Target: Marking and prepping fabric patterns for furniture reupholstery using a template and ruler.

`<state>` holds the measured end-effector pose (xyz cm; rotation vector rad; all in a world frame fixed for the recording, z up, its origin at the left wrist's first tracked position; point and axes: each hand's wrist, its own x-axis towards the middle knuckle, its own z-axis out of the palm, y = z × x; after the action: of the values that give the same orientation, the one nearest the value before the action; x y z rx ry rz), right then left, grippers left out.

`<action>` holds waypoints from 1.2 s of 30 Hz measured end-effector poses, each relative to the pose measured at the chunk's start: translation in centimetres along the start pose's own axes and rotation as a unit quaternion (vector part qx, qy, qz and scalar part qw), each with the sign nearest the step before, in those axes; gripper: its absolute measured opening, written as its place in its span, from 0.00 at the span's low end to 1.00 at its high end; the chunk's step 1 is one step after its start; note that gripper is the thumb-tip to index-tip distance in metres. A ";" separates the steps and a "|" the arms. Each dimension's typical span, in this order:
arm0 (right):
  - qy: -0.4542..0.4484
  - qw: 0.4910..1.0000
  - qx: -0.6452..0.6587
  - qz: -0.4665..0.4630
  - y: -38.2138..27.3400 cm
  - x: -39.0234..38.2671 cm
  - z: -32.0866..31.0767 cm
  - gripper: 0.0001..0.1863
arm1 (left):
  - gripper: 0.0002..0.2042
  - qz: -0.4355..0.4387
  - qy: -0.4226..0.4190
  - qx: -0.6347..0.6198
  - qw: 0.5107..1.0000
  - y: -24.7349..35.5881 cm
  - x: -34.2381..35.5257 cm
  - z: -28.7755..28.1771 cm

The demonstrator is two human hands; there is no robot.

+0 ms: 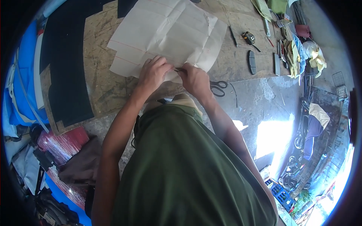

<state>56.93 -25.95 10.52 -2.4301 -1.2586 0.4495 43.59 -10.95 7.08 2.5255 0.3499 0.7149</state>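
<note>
A large creased off-white paper sheet [166, 34] with thin red lines lies on the worn wooden table [98, 49], its near edge by the table's front. My left hand [154, 72] is closed in a pinch on that near edge. Close beside it, my right hand [195, 80] also pinches the edge, thumb and fingers pressed together. The paper is bunched between the two hands, and the fingers partly hide it. Just right of my right hand, black scissor handles [213, 86] stick out over the table's front edge; the blades are hidden.
Right of the paper lie a pen [233, 36], a tape measure [249, 37], a dark flat block [251, 62] and a grey bar [276, 64]. Black fabric [64, 67] covers the table's left side. A plastic-wrapped red bundle [69, 141] sits below left. Bags and cloths crowd the right end.
</note>
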 end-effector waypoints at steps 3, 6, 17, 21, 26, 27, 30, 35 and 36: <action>0.015 1.000 0.016 0.003 -0.4 0.1 -1.0 0.11 | 0.06 -0.005 -0.007 -0.001 1.000 0.1 0.6 -0.4; 0.052 0.996 0.075 -0.004 -1.0 0.1 -2.1 0.10 | 0.07 -0.023 -0.020 0.009 1.000 0.2 1.2 -0.9; 0.078 0.993 0.083 -0.014 -1.0 2.6 -3.3 0.11 | 0.05 0.034 -0.023 -0.023 0.999 1.7 4.4 -4.2; 0.083 0.992 0.088 -0.039 -1.1 3.2 -4.0 0.09 | 0.05 0.043 -0.022 0.015 0.999 1.6 5.1 -4.5; 0.078 0.992 0.086 -0.042 -1.8 3.4 -5.3 0.09 | 0.05 0.067 -0.026 0.027 0.997 1.6 5.8 -5.1; 0.079 0.992 0.085 -0.041 -1.8 3.4 -5.4 0.09 | 0.05 0.069 -0.026 0.027 0.997 1.6 5.9 -5.2; 0.068 0.994 0.082 -0.029 -1.9 3.3 -5.7 0.11 | 0.06 0.047 -0.019 -0.016 0.999 2.2 6.0 -5.5; 0.129 0.983 0.130 -0.033 -3.0 1.4 -7.0 0.11 | 0.06 0.049 -0.004 -0.034 0.998 1.7 5.7 -5.4; 0.150 0.977 0.146 -0.035 -3.1 1.1 -7.2 0.12 | 0.06 0.051 0.000 -0.035 0.998 1.5 5.6 -5.3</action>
<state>58.52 -24.62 18.10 -2.1042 -1.0628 0.2181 45.44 -8.12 14.16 2.4920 0.1937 0.7522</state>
